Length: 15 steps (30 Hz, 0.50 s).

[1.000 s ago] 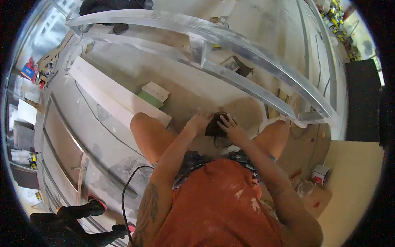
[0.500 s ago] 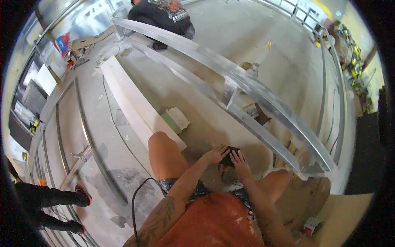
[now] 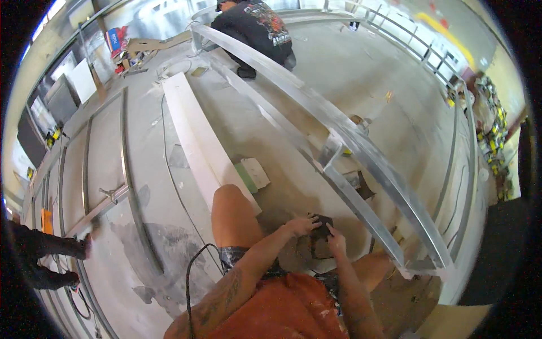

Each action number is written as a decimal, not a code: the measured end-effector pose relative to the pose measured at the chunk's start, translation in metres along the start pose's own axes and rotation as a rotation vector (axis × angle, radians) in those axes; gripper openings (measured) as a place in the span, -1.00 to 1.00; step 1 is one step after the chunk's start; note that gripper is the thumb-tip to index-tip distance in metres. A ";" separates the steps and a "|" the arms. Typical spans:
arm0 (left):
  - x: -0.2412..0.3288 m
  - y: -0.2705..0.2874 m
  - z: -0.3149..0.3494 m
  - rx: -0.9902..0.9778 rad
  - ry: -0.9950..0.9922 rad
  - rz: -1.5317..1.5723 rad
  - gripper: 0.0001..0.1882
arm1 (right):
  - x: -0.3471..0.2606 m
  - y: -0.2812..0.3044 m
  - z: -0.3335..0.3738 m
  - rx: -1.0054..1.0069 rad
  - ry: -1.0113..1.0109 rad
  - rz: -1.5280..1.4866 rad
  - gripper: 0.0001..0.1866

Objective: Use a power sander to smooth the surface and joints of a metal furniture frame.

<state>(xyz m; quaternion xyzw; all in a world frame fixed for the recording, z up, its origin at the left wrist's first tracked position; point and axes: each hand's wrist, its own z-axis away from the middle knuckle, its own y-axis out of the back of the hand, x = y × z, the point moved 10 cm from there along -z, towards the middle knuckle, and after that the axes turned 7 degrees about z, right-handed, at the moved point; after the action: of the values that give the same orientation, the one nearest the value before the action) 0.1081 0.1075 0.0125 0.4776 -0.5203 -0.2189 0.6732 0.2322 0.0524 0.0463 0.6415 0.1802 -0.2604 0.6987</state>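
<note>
Between my knees, a small dark sheet [image 3: 323, 221] is raised a little above the floor. It looks like sandpaper, but its grain is too small to make out. My left hand [image 3: 304, 226] is closed on its left edge, fingers bent over the top. At its right edge, my right hand [image 3: 336, 243] pinches the corner with thumb and fingers. Just below the sheet lies another dark, squarish piece [image 3: 322, 248], partly hidden by my right hand.
A long grey metal frame [image 3: 293, 90] slants across to my right. Left of my knee lies a white board [image 3: 195, 130], with a green-and-white box [image 3: 252, 174] beside it. A crouching person [image 3: 254, 31] is at the far end; another person's legs [image 3: 51, 248] show at left.
My fingers, stretched flat over the dark sheet before, now bend around its edges. The view has shifted, and the legs at left have moved farther left.
</note>
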 end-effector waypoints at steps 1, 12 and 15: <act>-0.010 -0.003 -0.006 0.027 0.010 -0.013 -0.36 | 0.006 -0.003 -0.004 0.021 0.045 0.058 -0.44; -0.059 -0.050 0.008 0.175 0.076 0.331 -0.47 | 0.001 -0.037 -0.012 -0.215 -0.074 0.102 -0.56; -0.038 -0.071 -0.007 -0.123 0.174 0.406 -0.48 | 0.021 -0.042 -0.007 -0.139 0.021 0.139 -0.59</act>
<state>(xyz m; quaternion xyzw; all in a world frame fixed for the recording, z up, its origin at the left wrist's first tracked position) 0.1152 0.1086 -0.0682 0.3384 -0.5313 -0.0682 0.7736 0.2243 0.0545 -0.0008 0.6051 0.1601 -0.1912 0.7561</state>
